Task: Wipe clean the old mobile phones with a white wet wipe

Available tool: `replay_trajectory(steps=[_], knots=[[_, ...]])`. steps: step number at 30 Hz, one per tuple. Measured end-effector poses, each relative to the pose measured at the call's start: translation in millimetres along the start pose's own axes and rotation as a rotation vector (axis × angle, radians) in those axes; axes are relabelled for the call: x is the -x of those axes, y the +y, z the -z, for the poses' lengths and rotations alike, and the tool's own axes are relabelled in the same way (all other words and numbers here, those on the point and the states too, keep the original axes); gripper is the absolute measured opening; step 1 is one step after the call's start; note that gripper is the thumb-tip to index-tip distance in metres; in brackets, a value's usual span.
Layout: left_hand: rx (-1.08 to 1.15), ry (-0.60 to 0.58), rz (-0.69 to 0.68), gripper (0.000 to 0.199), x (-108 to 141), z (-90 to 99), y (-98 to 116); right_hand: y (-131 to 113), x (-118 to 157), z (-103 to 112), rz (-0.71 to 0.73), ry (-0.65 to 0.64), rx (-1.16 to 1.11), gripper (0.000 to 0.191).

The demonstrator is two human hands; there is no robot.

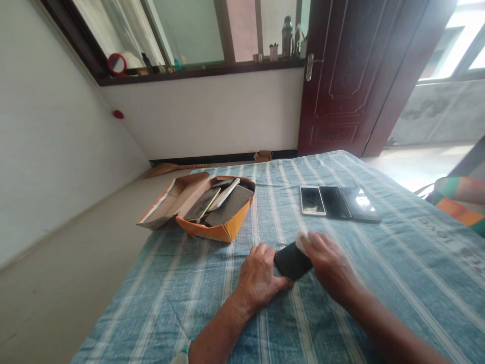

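A dark smartphone (292,263) lies on the blue striped cloth (212,313), tilted slightly between my hands. My left hand (258,273) grips its left end, with the thumb along the near edge and the fingers at the far side. Closed around a white wad, perhaps tissue or cloth (302,242), my right hand (328,263) presses it against the phone's upper right corner. Some blur softens the right hand. Beyond it, a white-framed phone (312,201), a black phone (335,203) and another dark phone (359,204) lie side by side.
An orange cardboard box (223,233) with its lid folded back to the left holds several phones. Past the cloth's far edge stand a dark red door (341,76) and a window sill (212,72) with small items. A colourful fabric (460,202) sits at the right.
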State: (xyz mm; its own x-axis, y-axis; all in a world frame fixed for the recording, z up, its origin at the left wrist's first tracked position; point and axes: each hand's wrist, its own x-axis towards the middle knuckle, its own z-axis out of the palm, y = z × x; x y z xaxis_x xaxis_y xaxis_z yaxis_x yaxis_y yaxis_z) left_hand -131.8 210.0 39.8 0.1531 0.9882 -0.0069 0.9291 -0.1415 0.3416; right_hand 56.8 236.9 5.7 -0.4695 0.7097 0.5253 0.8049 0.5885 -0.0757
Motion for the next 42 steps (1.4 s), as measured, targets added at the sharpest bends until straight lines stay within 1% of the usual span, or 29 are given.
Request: replay_trajectory(steps=[3,4,6,10,14,17,21,23,28,30,32,33,35,37,39,40,42], knots=[[-0.009,0.005,0.01,0.029,-0.1,0.2,0.2,-30.5,0.8,-4.6,0.185,-0.038,-0.079,0.019],[-0.015,0.005,0.013,0.025,0.0,0.6,0.6,-36.9,0.1,-6.8,0.212,-0.053,-0.071,0.016],[-0.024,0.001,0.015,0.02,0.2,1.5,1.4,-41.6,-2.5,-10.7,0.221,-0.088,-0.042,0.012],[0.003,-0.009,0.012,0.029,0.2,3.2,2.5,-28.5,-8.7,-14.2,0.161,-0.14,0.004,0.013],[0.018,-0.017,0.024,0.036,-0.6,3.9,2.7,-14.1,-11.2,-15.2,0.112,-0.12,0.062,0.014],[0.017,-0.006,0.011,0.037,-0.8,3.8,2.9,-8.1,-11.1,-15.2,0.07,-0.113,0.108,0.013],[0.012,-0.003,0.006,0.035,-0.2,4.0,3.0,0.0,-9.5,-14.5,0.011,-0.123,0.138,0.02],[0.011,-0.003,0.007,0.035,0.0,4.6,3.1,5.2,-8.6,-14.2,-0.021,-0.138,0.162,0.017],[0.006,-0.018,0.015,0.037,0.1,6.9,4.0,23.6,-5.1,-12.7,-0.106,-0.143,0.244,0.018],[0.004,-0.024,0.023,0.037,0.2,7.3,4.3,32.4,-2.6,-10.1,-0.162,-0.142,0.256,0.018],[0.005,-0.021,0.021,0.038,0.3,7.1,4.4,38.9,0.2,-5.6,-0.213,-0.12,0.253,0.023],[0.005,-0.016,0.017,0.038,0.2,6.7,4.2,39.9,1.5,-2.9,-0.228,-0.089,0.243,0.026],[0.005,-0.01,0.01,0.038,0.1,5.6,3.5,35.0,3.3,2.6,-0.201,0.006,0.182,0.035],[0.01,-0.008,0.006,0.038,-0.2,4.2,2.5,20.1,3.6,6.1,-0.106,0.083,0.068,0.039],[0.014,-0.006,0.002,0.037,-0.4,2.8,1.5,-1.1,2.2,5.6,0.021,0.083,-0.056,0.036],[0.014,-0.001,0.003,0.035,-0.5,2.1,1.1,-11.9,1.0,3.8,0.078,0.051,-0.093,0.031],[0.004,0.01,0.008,0.028,-0.8,1.2,0.7,-29.4,-2.3,-2.1,0.155,-0.022,-0.096,0.022]])
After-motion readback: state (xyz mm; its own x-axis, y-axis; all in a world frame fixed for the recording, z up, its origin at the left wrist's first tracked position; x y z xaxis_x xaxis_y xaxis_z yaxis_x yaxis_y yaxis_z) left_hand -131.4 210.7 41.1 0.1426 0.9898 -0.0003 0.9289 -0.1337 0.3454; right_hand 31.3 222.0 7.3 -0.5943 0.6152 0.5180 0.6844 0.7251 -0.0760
